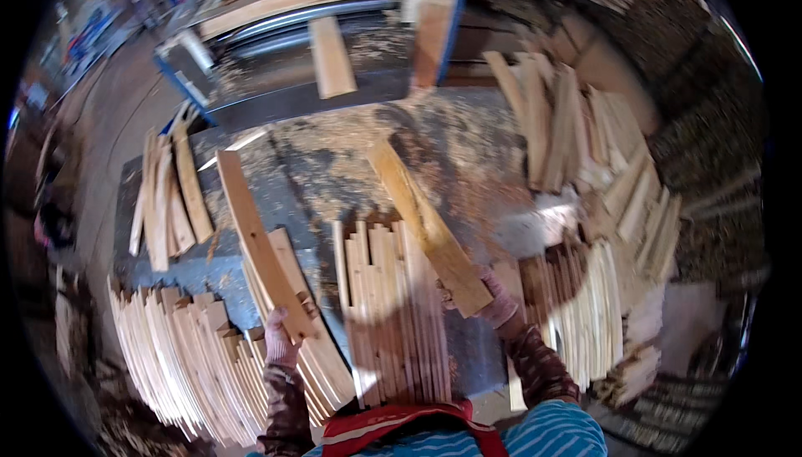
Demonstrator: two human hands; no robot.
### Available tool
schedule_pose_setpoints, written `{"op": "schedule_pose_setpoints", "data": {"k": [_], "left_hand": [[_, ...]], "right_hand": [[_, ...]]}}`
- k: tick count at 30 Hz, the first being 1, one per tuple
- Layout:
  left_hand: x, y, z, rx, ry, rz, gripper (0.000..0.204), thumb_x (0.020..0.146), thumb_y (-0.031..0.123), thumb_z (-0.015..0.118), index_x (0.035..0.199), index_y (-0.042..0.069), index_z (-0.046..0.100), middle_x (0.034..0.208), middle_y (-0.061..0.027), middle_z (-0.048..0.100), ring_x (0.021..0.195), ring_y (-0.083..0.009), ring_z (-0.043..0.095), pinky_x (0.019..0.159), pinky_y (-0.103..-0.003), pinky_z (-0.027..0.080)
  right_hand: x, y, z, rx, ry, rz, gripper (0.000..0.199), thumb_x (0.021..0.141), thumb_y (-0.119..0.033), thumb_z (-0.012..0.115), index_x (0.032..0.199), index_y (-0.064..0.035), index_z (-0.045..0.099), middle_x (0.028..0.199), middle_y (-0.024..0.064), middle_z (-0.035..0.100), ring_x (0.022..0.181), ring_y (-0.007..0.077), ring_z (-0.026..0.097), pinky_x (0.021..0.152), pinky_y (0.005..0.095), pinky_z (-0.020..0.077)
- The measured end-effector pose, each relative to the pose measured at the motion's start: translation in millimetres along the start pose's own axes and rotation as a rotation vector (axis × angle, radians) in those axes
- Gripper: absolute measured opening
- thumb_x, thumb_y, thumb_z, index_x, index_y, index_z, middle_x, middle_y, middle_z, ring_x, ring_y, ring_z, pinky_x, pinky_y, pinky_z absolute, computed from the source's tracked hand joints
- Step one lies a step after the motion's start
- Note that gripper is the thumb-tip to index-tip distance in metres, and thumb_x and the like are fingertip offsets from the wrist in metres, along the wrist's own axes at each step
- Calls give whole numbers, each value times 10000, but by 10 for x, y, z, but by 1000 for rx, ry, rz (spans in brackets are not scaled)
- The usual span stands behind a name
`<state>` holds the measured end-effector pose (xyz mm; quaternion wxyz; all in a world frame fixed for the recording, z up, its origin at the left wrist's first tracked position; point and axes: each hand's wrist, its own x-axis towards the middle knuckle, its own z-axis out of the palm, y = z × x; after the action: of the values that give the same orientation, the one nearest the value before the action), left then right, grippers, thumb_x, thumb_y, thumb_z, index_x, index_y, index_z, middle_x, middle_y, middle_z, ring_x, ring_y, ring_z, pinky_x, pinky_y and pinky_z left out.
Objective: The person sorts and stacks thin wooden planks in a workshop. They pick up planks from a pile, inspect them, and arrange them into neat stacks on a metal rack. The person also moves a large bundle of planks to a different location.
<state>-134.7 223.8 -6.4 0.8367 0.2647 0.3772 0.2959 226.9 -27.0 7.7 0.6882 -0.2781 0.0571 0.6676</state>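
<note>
My gloved left hand [282, 338] is closed round the near end of a light wooden board [255, 236], which slants up and away to the left. In my gloved right hand [499, 300], a yellower plank [422, 215] with a dark streak along its face is gripped at its near end; it points away toward the machine. Between the two hands lies a row of narrow wooden strips [388, 315] side by side. Other boards [330, 344] lie beneath and beside my left hand. Part of the right-hand fingers is hidden by the plank.
A planer-like machine [276, 73] with a metal roller stands ahead, a board [332, 56] sticking out of it. Shavings cover the dark worktable [326, 144]. Stacked strips [180, 357] sit at near left, more strips [581, 315] at right. Loose wood pieces [171, 198] lie left, others [560, 123] at far right.
</note>
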Motion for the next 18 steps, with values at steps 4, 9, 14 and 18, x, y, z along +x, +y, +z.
{"op": "schedule_pose_setpoints", "data": {"k": [4,9,14,18], "left_hand": [[-451,-533,-279,248,183,-58,385,873,166,619,1197,-41,586,1010,-128,663,869,-265,673,764,-375,569],[-798,-1217,-1008,536,416,-136,153,816,48,645,965,14,644,805,-41,627,688,-171,604,593,-323,491],[-991,-1231,-1080,891,467,-195,62,767,67,655,816,33,636,698,-15,566,597,-152,541,509,-335,441],[-1271,-1111,-964,1166,499,-194,113,749,88,679,824,9,652,704,-39,613,629,-177,585,555,-344,488]], "right_hand": [[-736,489,-510,-225,228,-199,693,915,-409,622,1427,25,449,1171,176,646,1042,347,652,916,468,534],[-1142,1099,-532,-1358,937,-272,753,840,-426,702,1440,-55,439,1283,200,571,1140,390,593,964,479,497],[-1300,1553,-1188,-1587,1304,-62,818,806,-393,724,1471,-98,351,1386,215,506,1222,425,543,997,496,473],[-1324,1621,-1176,-1644,1316,-187,829,800,-369,727,1468,-63,344,1361,212,522,1220,420,538,1004,490,464]]}}
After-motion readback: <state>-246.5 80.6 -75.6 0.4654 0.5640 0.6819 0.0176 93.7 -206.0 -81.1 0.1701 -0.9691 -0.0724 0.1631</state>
